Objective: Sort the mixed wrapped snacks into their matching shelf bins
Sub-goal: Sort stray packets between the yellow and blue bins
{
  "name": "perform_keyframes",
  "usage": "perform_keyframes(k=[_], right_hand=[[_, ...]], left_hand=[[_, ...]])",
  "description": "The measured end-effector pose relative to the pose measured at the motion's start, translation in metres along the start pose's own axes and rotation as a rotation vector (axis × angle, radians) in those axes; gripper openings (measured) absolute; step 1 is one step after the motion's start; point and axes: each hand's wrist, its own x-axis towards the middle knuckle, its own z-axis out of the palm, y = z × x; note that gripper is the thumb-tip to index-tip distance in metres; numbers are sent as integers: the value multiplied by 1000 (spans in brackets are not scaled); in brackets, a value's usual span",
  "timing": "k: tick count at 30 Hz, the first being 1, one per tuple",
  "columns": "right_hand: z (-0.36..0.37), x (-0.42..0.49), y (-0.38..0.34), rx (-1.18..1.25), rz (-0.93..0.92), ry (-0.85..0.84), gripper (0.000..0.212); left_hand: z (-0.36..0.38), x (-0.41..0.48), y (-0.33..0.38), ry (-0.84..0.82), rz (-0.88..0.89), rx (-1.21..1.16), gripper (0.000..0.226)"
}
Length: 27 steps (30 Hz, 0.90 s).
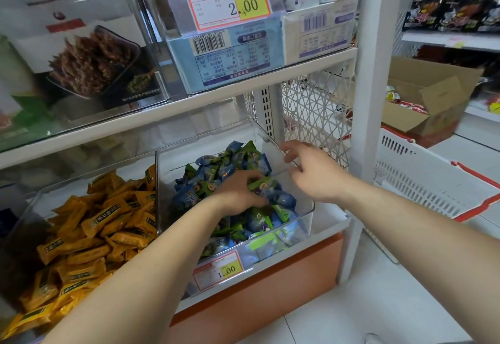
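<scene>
Left hand: your left hand (238,195) is palm-down in the pile, fingers curled round one green foil-wrapped snack (261,184), pinching it near its middle.
Right hand: your right hand (311,173) is at 3 o'clock of the pile, fingertips against the top edge of the bin's right wall. I cannot tell whether they pinch the edge or only rest on it.
Mixed bin: the clear acrylic bin (305,208) on the lower shelf holds green pieces jumbled with blue wrapped snacks (189,197).
Neighbour bin: the yellow wrapped bars (108,222) lie at 9 o'clock, behind a clear divider, all one kind.
Handling: the green piece looks light and small, its glossy film probably slippery and crinkly, with a soft or brittle filling. Judge it easy to lift and easy to drop.
Where to hold: take it across the plump middle with thumb and two fingers. The crimped ends would likely slide or tear.
Risk: lifting may drag neighbouring blue packs out over the low front lip at 6 o'clock.
Nearby: a white slotted plastic basket (433,181) stands at 3 o'clock.
</scene>
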Motion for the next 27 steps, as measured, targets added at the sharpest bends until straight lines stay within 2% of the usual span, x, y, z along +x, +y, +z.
perform_keyframes(k=[2, 4, 6, 8, 10, 13, 15, 17, 20, 25, 27], right_hand=[[-1, -2, -2, -35, 16, 10, 57], [-3, -3, -8, -135, -12, 106, 56], [-5, -5, -21, -153, -94, 169, 54], [-3, -6, -33, -121, -170, 138, 57], [1, -8, -42, -35, -195, 65, 61], [6, -5, -45, 89, -202, 19, 47], [10, 0, -43, 33, -198, 45, 33], [15, 3, -41, -44, -164, 82, 32], [19, 5, -40, -65, -155, 137, 34], [20, 6, -44, 13, -177, 107, 31], [20, 4, -47, 32, -174, 84, 30]], left_hand=[[-10, -10, 6, 101, 3, -105, 74], [-19, -20, 14, 126, 29, -311, 56], [-27, -32, 18, 51, 66, -584, 39], [-33, -43, 21, -13, 71, -745, 39], [-36, -51, 22, -8, 59, -813, 45], [-41, -58, 18, -24, 8, -863, 52], [-46, -63, 14, -128, -13, -851, 50], [-50, -64, 9, -161, -30, -776, 36], [-54, -67, 3, -22, -59, -488, 21], [-61, -76, -3, 179, -46, -64, 28], [-65, -78, -5, 201, -38, -35, 30]])
